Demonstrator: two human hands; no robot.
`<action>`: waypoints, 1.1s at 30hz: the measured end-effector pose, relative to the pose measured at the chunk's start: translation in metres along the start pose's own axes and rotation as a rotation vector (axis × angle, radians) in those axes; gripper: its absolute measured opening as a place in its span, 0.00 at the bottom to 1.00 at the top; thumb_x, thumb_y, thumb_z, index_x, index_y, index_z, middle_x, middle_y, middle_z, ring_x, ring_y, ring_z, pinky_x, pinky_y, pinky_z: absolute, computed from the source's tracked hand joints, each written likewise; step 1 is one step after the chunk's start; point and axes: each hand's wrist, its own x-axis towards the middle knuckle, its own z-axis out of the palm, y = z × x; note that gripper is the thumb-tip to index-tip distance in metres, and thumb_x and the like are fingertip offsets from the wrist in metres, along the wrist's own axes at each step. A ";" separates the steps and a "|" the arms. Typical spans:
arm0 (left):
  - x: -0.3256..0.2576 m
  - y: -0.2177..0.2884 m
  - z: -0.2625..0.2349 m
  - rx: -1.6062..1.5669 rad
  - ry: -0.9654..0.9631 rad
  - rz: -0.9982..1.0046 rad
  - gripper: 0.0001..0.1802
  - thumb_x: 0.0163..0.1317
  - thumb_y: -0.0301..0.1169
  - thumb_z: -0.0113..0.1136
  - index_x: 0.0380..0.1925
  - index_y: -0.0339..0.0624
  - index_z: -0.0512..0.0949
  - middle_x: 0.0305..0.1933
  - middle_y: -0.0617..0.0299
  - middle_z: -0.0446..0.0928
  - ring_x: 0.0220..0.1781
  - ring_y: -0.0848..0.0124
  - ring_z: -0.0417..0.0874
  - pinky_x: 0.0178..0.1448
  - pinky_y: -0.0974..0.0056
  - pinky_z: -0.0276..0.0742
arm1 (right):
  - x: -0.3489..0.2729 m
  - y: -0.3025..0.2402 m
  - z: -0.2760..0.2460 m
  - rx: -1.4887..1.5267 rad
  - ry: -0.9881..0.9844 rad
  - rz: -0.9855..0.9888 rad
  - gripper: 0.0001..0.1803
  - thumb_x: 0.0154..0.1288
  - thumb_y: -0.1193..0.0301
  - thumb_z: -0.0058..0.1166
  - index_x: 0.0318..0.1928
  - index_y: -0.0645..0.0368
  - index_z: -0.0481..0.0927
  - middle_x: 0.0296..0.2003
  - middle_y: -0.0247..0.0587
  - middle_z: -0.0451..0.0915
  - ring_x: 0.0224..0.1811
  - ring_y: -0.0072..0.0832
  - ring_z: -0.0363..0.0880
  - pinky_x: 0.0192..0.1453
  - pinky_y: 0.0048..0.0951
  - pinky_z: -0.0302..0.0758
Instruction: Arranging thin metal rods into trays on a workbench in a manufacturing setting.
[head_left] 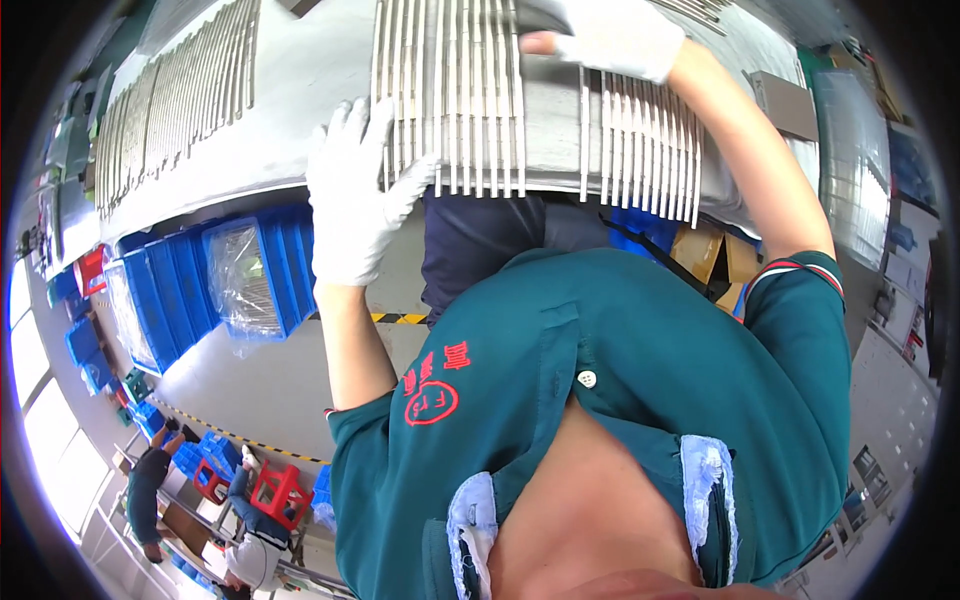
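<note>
Flanking gloved hands [355, 200] on rods [450, 90], blue bins [175, 285] below.

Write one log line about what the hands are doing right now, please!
left hand: gloved, flat on metal rods | right hand: gloved, on rods' far side | table: grey

Blue plastic bins [190, 285] stood in a row on the floor under the table's [300, 70] near edge, one lined with clear plastic film [243, 280]. Yellow-and-black tape [400, 318] ran along the grey floor. A red stool [281, 490] stood near two other people [150, 485] by more blue crates [215, 452]. Cardboard boxes [712, 252] sat beneath the table's right end.
</note>
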 end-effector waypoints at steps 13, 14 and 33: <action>-0.002 -0.005 -0.001 -0.014 -0.034 0.007 0.32 0.58 0.45 0.63 0.61 0.44 0.70 0.62 0.44 0.69 0.67 0.47 0.66 0.72 0.45 0.53 | -0.048 -0.003 -0.001 -0.116 -0.203 0.102 0.36 0.66 0.49 0.44 0.67 0.59 0.62 0.69 0.60 0.55 0.73 0.53 0.48 0.76 0.51 0.42; -0.002 -0.005 0.001 -0.010 -0.031 0.001 0.32 0.58 0.45 0.63 0.61 0.45 0.70 0.62 0.44 0.69 0.67 0.47 0.66 0.72 0.45 0.52 | -0.042 -0.005 0.001 -0.074 -0.193 0.084 0.36 0.67 0.50 0.43 0.67 0.60 0.62 0.68 0.59 0.56 0.73 0.53 0.49 0.76 0.50 0.42; 0.022 0.003 -0.008 0.165 -0.058 0.044 0.34 0.57 0.49 0.62 0.60 0.43 0.70 0.61 0.42 0.69 0.67 0.49 0.66 0.72 0.46 0.51 | -0.059 0.002 0.003 -0.057 -0.116 0.069 0.36 0.65 0.50 0.45 0.66 0.61 0.64 0.67 0.61 0.57 0.71 0.54 0.52 0.75 0.49 0.46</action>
